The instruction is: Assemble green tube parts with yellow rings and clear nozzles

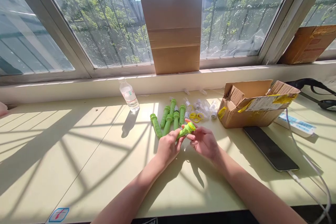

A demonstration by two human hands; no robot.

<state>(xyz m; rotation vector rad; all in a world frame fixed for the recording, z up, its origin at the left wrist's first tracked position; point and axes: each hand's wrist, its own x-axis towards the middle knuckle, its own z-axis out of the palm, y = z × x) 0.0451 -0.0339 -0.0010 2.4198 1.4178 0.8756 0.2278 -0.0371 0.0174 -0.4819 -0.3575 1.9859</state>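
Observation:
Over the near side of the pile, a green plastic tube (185,131) with a flared, yellowish end is held up at a slant. My left hand (168,147) is closed around its lower part. At the flared end, the fingers of my right hand (206,142) are closed on the rim; their tips are partly hidden. Several more ribbed green tubes (168,125) lie just beyond my hands. To their right are yellow rings (196,117) and clear plastic pieces (206,107), some with white ends.
A water bottle (129,96) stands back left. On the right are an open cardboard box (244,113), a black phone (271,148) with a white cable, and a white-and-blue pack (296,125). A cardboard sheet (174,29) leans against the window.

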